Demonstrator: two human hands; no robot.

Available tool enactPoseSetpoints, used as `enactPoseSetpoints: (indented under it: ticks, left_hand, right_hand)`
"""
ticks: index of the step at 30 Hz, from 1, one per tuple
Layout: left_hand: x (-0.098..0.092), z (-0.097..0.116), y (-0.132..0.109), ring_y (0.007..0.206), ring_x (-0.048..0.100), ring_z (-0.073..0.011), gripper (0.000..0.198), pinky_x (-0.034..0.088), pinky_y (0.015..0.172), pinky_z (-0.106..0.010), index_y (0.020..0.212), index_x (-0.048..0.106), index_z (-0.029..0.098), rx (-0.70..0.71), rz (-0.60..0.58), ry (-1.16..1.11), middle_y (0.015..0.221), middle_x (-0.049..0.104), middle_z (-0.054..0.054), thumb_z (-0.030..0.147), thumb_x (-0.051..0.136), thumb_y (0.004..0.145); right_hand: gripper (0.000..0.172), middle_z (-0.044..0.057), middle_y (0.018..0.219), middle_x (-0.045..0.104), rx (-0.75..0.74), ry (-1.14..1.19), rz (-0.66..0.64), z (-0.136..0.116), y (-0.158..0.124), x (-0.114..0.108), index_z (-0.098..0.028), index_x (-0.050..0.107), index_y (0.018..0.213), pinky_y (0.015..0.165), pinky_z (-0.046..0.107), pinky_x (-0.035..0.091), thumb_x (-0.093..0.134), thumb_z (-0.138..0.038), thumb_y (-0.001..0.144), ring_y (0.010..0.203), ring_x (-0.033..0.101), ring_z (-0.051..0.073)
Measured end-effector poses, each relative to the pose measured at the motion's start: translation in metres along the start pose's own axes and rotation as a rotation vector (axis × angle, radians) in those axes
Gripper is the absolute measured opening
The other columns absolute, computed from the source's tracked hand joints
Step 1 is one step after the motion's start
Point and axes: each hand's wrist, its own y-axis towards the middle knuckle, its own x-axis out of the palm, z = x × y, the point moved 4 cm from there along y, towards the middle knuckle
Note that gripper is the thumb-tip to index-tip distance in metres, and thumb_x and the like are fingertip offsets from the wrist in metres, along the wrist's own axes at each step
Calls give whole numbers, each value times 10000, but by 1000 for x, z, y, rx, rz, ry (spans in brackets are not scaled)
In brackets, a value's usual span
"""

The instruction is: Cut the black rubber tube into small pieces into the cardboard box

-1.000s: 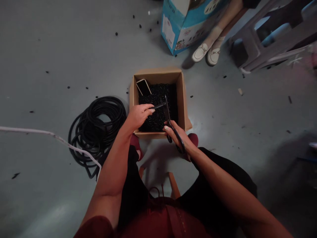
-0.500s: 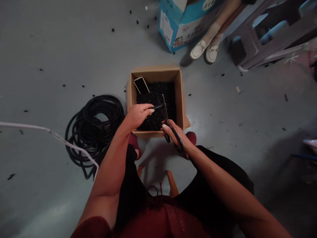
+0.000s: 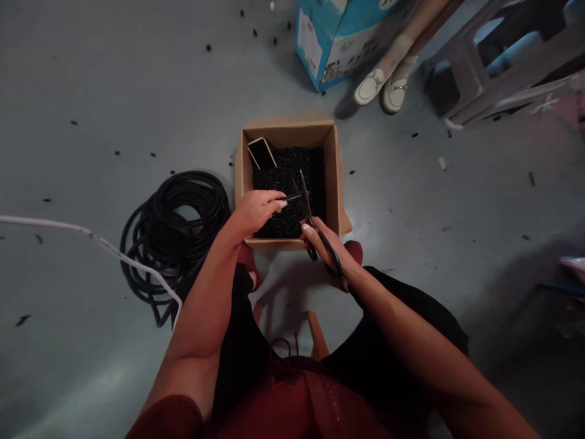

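Observation:
My left hand [image 3: 261, 208] is closed on a thin black ridged strip [image 3: 294, 197] above a cardboard box [image 3: 340, 177]. In my right hand [image 3: 325, 244] is a pair of black-handled scissors [image 3: 306, 198], its blades slightly parted and pointing away from me, around the strip's right end. Many small black pieces [image 3: 287, 225] fill the bottom of the box. A dark rectangular thing with a pale rim [image 3: 262, 153] leans in the box's far left corner.
Coiled black tubing [image 3: 205, 195] lies on the floor left of the box, with a white cord [image 3: 109, 247] crossing it. Beyond stand a blue carton [image 3: 315, 49], a person's feet in white shoes [image 3: 369, 87] and a grey plastic stool [image 3: 470, 79]. Black bits dot the floor.
The scissor blades are a little further apart, and the handles have spread slightly in my right hand. The view has shifted slightly. My left hand keeps its grip on the strip.

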Motion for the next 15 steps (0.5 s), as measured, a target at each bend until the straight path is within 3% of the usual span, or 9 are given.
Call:
enactPoseSetpoints:
  ticks: [8,15]
  left_hand:
    - [6,0,0,647,612,-130,380,474,700,-247,1102,703,115,-30,-70,-15,910,734,-69,314,495,852]
    - [3,-1,0,727,634,-150,348,467,730,-257,1045,721,116,11,-38,17,930,733,-79,301,494,857]
  right_hand:
    - [414,55,938,573,-59,42,-32,2,2,-1,-206,478,1112,749,332,444,406,-554,899,832,541,183]
    - [378,-12,690,492,14,29,-30,4,1,-1,-225,475,915,635,292,422,388,-592,905,638,492,141]
